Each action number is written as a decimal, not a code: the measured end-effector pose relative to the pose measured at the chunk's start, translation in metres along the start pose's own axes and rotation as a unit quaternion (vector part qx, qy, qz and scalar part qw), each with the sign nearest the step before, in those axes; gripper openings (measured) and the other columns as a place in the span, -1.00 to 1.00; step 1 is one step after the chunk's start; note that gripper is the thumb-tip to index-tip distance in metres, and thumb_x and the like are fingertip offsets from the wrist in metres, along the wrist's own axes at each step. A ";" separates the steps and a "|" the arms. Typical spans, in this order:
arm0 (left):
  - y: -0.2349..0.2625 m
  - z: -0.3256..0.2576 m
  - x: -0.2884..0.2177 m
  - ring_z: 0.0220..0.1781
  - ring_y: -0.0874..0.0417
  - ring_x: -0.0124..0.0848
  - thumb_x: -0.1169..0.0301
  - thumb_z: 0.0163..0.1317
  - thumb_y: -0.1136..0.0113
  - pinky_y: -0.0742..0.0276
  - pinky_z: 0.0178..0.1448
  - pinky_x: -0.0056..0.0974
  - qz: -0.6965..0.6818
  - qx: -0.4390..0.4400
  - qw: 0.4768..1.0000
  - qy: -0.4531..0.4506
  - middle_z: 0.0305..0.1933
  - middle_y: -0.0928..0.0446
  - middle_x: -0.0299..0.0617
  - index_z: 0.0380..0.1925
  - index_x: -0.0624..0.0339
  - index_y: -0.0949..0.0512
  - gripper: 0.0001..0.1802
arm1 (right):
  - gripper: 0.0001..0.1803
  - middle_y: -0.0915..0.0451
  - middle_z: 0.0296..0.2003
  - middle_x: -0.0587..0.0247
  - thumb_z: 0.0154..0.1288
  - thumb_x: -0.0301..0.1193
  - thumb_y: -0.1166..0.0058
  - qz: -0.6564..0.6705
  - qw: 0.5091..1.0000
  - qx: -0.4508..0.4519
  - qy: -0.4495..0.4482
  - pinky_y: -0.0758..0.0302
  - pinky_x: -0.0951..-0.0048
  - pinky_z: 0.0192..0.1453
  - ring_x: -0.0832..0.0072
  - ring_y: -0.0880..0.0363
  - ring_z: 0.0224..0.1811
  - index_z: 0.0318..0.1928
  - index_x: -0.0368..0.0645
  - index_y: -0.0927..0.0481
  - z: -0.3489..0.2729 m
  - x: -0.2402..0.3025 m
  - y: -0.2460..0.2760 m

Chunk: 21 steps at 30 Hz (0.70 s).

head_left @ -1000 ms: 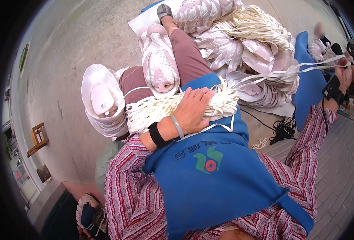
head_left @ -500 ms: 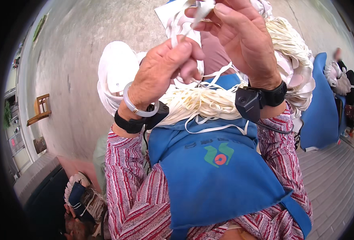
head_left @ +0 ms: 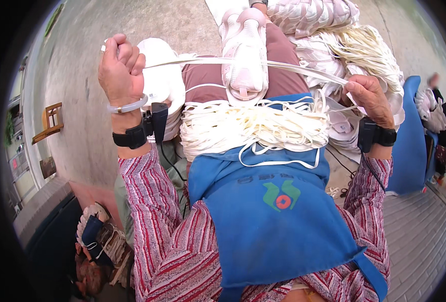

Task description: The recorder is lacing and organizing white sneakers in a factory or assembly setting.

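Note:
A flat white shoelace (head_left: 303, 70) is stretched between my two hands, crossing just over a pale pink and white shoe upper (head_left: 244, 80) on my lap. At the left, my left hand (head_left: 121, 63) is raised in a fist around one end of the lace, and a bit of white shows beside its fingers. The other stretch is pinched between the thumb and fingers of my right hand (head_left: 369, 98), lower and at the right. Below the shoe upper, a thick bundle of cream-white laces (head_left: 253, 126) lies across my lap on the blue apron (head_left: 278, 236).
White shoe uppers (head_left: 155, 95) are stacked to my left. More pinkish uppers (head_left: 313, 14) and a bundle of laces (head_left: 371, 50) are piled at the right. A blue chair (head_left: 406, 146) stands farther right, a small wooden stool (head_left: 51, 123) far left. Other people sit at both edges.
My hands have moved from close together at the top to wide apart, the left going left and the right going right and down. The lace is now stretched out, and the shoe upper is uncovered.

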<state>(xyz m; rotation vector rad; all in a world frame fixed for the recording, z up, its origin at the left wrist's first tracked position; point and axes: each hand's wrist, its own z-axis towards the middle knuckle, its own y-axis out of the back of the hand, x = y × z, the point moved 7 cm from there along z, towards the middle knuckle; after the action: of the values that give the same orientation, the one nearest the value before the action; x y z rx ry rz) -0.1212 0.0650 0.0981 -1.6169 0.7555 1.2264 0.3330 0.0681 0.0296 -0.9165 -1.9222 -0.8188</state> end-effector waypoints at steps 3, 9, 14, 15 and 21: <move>0.001 0.011 0.036 -0.64 -0.12 -0.67 0.29 0.38 0.10 -0.05 -0.59 -0.48 0.091 -0.019 0.995 0.026 -0.64 -0.17 -0.43 -0.29 0.25 -0.44 -0.76 | -0.71 -0.34 -0.65 0.59 0.31 -0.23 -0.10 -0.064 0.996 -0.059 -0.015 -0.07 0.66 -0.53 0.79 -0.15 -0.61 -0.40 -0.21 -0.62 0.012 -0.009 0.025; -0.051 -0.019 0.134 -0.20 -0.64 -0.03 -0.07 0.26 -0.09 -0.50 -0.12 -0.13 0.574 0.191 0.796 0.007 -0.30 -0.59 0.18 -0.14 0.36 -0.40 -0.40 | -0.55 -0.57 -0.47 0.07 0.31 -0.08 -0.05 -0.151 0.976 -0.055 0.146 -0.39 0.36 -0.33 0.29 -0.51 -0.45 -0.27 -0.31 -0.56 0.058 0.047 -0.084; -0.074 -0.038 0.159 -0.22 -0.56 0.26 0.16 0.25 -0.02 -0.45 -0.12 0.13 0.597 0.164 0.782 0.065 -0.35 -0.53 0.37 -0.12 0.39 -0.26 -0.54 | -0.56 -0.55 -0.54 -0.23 0.25 -0.22 -0.08 -0.342 0.931 -0.066 0.112 -0.49 0.02 -0.34 -0.13 -0.59 -0.42 -0.15 -0.40 -0.33 0.084 0.033 -0.139; -0.078 -0.038 0.165 -0.23 -0.56 0.28 0.19 0.26 0.00 -0.44 -0.10 0.15 0.585 0.172 0.789 0.069 -0.37 -0.52 0.41 -0.11 0.41 -0.23 -0.55 | -0.60 -0.55 -0.56 -0.21 0.25 -0.28 -0.07 -0.353 0.925 -0.077 0.121 -0.50 0.03 -0.37 -0.11 -0.59 -0.45 -0.15 -0.40 -0.31 0.084 0.026 -0.138; -0.074 -0.042 0.164 -0.27 -0.56 0.30 0.24 0.24 0.03 -0.44 -0.09 0.18 0.561 0.188 0.802 0.083 -0.40 -0.50 0.45 -0.12 0.47 -0.18 -0.55 | -0.76 -0.55 -0.57 -0.18 0.24 -0.39 0.03 -0.392 0.903 -0.071 0.159 -0.49 0.03 -0.40 -0.06 -0.58 -0.49 -0.24 -0.36 -0.34 0.092 0.025 -0.147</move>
<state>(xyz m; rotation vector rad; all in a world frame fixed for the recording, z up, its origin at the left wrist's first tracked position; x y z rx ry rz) 0.0094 0.0641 -0.0321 -0.8672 2.1041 1.5482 0.1646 0.0729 -0.0175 -0.0196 -1.9360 -1.4826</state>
